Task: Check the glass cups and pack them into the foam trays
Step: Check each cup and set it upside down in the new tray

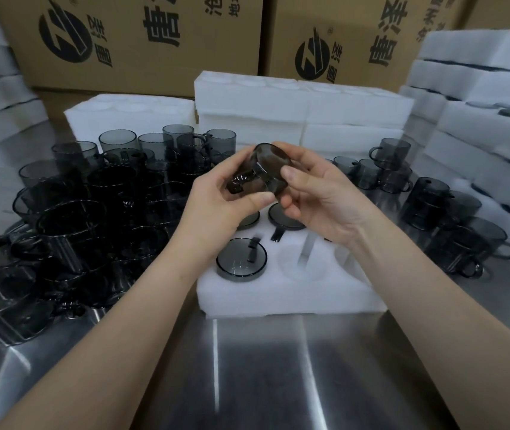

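Tilted glass cup (pixel 263 172) held above the foam tray (pixel 278 301)
Left hand (pixel 216 201) and right hand (pixel 320 198) both grip it, fingers curled; three packed cups (pixel 241 260) sit in the tray

Smoky glass cup (pixel 259 172) tilted above foam tray (pixel 278 299) w/ packed cups (pixel 241 259) inverted in slots.

Right hand (pixel 318 197) hides foam tray's (pixel 278 299) far pockets.
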Tool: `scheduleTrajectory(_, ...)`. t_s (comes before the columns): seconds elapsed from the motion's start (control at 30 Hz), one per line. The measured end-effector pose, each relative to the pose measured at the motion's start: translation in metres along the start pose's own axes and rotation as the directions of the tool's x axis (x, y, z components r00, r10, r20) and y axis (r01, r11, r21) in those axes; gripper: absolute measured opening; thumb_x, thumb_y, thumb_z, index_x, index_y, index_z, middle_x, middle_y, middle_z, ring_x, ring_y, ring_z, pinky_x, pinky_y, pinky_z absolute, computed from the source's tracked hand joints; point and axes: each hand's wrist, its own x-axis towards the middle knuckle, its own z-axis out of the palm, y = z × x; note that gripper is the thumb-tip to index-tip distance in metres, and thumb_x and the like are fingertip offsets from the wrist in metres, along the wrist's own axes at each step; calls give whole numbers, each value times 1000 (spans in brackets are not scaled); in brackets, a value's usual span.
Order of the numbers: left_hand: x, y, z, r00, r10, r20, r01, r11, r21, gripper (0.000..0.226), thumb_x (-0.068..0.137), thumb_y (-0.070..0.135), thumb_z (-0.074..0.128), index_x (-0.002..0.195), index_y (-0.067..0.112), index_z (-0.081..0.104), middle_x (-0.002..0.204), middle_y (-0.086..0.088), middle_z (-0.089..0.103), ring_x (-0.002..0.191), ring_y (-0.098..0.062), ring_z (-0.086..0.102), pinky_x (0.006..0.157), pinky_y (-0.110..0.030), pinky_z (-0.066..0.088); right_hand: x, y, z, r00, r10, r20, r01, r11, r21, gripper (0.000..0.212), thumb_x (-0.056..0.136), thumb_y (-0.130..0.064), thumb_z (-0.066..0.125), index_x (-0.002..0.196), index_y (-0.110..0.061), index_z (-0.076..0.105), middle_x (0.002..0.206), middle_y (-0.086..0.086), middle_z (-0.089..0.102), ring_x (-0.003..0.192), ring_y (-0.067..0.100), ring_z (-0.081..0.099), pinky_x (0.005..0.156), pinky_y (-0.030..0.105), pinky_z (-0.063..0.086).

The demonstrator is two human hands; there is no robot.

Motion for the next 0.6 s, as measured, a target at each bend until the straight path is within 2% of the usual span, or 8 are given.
scheduleTrajectory(0.1, 0, 0, 2, 1000, -11, 24, 10, 998, 66, 61, 78, -9, 71, 133, 11, 56, 119, 0, 68, 109, -5, 63, 90, -18, 48, 1, 4, 1, 993, -66, -99, 55, 993, -109, 30, 77, -13, 73, 103, -16, 57, 75, -2, 68, 41, 12, 49, 34, 18, 34)
scheduleTrajectory(0.17, 1, 0, 3, 999, -18, 31, 14, 994, 107, 67, 75, -9, 74, 136, 11, 54, 124, -3, 65, 113, -6, 61, 97, -22, 48, 1, 7, 4, 974, -129, -186, 80, 965, -251, 26, 79, -24, 74, 94, -17, 54, 69, -3, 67, 36, 12, 47, 32, 17, 30)
scheduleTrajectory(0.23, 1, 1, 5, 999, -9, 52, 1, 989, 151, 69, 74, -10, 74, 136, 13, 54, 129, -5, 62, 119, -9, 58, 105, -27, 45, 3, 10, 7, 945, -195, -261, 83, 918, -387, 23, 87, -33, 69, 87, -18, 51, 63, -1, 64, 34, 16, 47, 31, 18, 29)
scheduleTrajectory(0.33, 1, 2, 6, 998, -10, 65, -2, 981, 192, 78, 75, -11, 72, 142, 19, 46, 138, -2, 54, 127, -9, 52, 110, -31, 40, 4, 11, 13, 923, -234, -306, 89, 903, -421, 26, 95, -37, 59, 85, -18, 45, 63, 5, 62, 36, 20, 51, 32, 22, 34)
scheduleTrajectory(0.43, 0, 2, 6, 998, -46, 42, 37, 977, 212, 92, 77, -3, 75, 150, 31, 30, 141, 9, 47, 128, -3, 49, 110, -28, 40, 3, 11, 18, 945, -201, -259, 102, 931, -351, 21, 94, -30, 61, 88, -20, 43, 82, 7, 56, 61, 18, 59, 47, 28, 48)
scheduleTrajectory(0.53, -1, 1, 7, 997, -77, 24, 69, 968, 242, 98, 78, 11, 79, 154, 30, 21, 143, 18, 41, 128, 9, 43, 109, -20, 37, 0, 12, 20, 954, -225, -199, 104, 870, -482, 39, 74, -29, 73, 95, -22, 40, 95, 13, 53, 79, 13, 54, 65, 28, 49)
scheduleTrajectory(0.6, -2, 3, 8, 997, -72, 8, 67, 958, 278, 96, 77, 16, 79, 154, 28, 22, 141, 20, 42, 121, 16, 44, 101, -9, 37, -1, 13, 22, 957, -230, -178, 105, 843, -527, 49, 67, -26, 76, 99, -23, 39, 107, 23, 55, 85, 17, 57, 75, 36, 52)
